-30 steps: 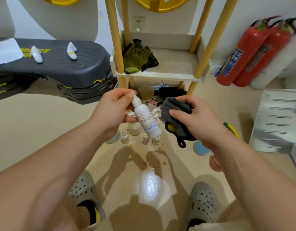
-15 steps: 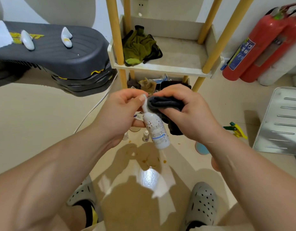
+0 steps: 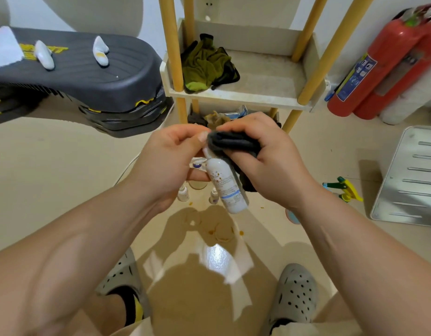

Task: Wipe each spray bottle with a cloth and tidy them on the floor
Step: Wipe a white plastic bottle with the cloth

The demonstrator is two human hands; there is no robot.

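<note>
left grip [image 3: 166, 163]: fingers curled, thumb pinching | right grip [image 3: 265, 163]: fingers curled | forearms angled inward, grips close together

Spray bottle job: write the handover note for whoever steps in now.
Left hand pinches the white spray bottle near its top, held tilted above the floor. Right hand grips the dark cloth, pressed over the bottle's nozzle end.
Small bottles stand on the floor below; a green and yellow sprayer sits to the right.
Done: this bottle's wipe is under way.
Left: finish it, set it with the others; whether those are wiped cannot be told.
</note>
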